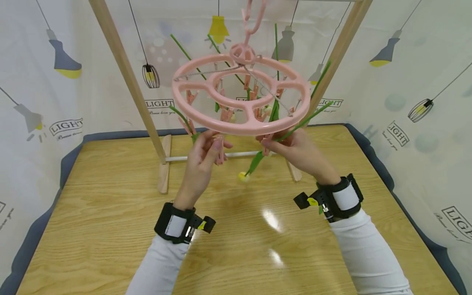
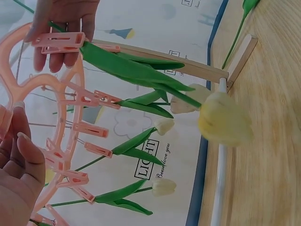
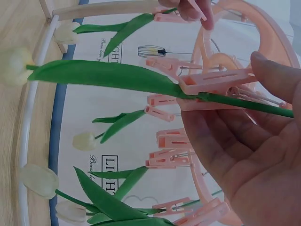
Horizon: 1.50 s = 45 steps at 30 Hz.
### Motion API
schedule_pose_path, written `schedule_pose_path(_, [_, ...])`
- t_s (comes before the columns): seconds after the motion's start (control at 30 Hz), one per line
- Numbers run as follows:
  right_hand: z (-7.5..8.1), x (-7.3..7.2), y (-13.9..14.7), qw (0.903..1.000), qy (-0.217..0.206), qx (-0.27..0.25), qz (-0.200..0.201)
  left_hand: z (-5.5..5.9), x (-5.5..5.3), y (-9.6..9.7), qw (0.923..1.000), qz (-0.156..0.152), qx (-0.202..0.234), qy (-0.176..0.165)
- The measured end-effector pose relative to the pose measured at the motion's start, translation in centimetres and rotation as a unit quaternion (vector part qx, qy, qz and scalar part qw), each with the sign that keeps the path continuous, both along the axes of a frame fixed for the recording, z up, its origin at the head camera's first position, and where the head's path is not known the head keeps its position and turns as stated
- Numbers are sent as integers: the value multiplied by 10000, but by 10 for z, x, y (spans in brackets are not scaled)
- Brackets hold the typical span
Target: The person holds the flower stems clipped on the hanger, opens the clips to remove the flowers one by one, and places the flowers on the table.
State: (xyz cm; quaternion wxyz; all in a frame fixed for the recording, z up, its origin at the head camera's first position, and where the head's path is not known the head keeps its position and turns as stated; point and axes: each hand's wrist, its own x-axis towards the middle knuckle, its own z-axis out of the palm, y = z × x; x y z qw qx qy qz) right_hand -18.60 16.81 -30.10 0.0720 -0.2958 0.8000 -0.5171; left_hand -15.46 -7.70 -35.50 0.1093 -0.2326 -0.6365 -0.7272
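Observation:
A round pink drying hanger (image 1: 241,128) hangs at the centre of the head view, with several pink clothespins around it. My left hand (image 1: 199,159) pinches an unoccupied pink clothespin (image 1: 221,150) under its near left rim. At the near right, my right hand (image 1: 300,151) grips another pink clothespin (image 3: 218,80), thumb on one side and fingers behind. That clothespin's jaws are around the green stem of a pale yellow tulip (image 2: 225,117), which hangs head down. Its long leaf (image 3: 103,77) points towards the bloom.
More white tulips (image 2: 163,187) hang from clothespins around the hanger. A wooden frame (image 1: 129,78) with a white crossbar (image 1: 177,158) stands on the wooden table (image 1: 110,213). Behind is a lamp-printed cloth (image 1: 110,82). A green stem (image 2: 233,42) lies over the table in the left wrist view.

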Motion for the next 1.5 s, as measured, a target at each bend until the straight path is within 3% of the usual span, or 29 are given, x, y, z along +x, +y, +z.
schedule_pose_path(0.27, [-2, 5, -12, 9990, -166, 308, -292, 0, 1, 1, 9999, 73, -20, -123])
schedule_pose_path(0.5, [-4, 7, -17, 10000, 21, 54, -31, -3, 2, -1, 9991, 131, -66, -398])
schedule_pose_path(0.7, [-4, 9, -22, 9991, 380, -116, 159, -7, 1, 0, 9978, -43, -31, -664])
schedule_pose_path(0.83, [-5, 9, -24, 9987, 466, -179, 108, -8, 1, 5, 9944, -277, -133, -1015])
schedule_pose_path(0.93, [-5, 10, -25, 9985, 509, -214, 1, -8, 1, 10, 9869, -590, -444, -1431])
schedule_pose_path(1.07, [-6, 10, -27, 9986, 399, -283, -224, -8, 2, 16, 9616, -966, -1522, -2071])
schedule_pose_path(1.13, [-6, 11, -28, 9987, 248, -328, -311, -8, 4, 19, 9463, -1068, -2134, -2181])
schedule_pose_path(1.2, [-7, 12, -29, 9988, 162, -266, -378, -8, 4, 22, 9398, -1141, -2461, -2081])
schedule_pose_path(1.37, [-8, 13, -33, 9993, 137, -68, -332, -9, 3, 29, 9470, -1078, -2484, -1728])
schedule_pose_path(1.5, [-6, 14, -36, 9996, 0, -143, -232, -9, 2, 31, 9620, -859, -2142, -1459])
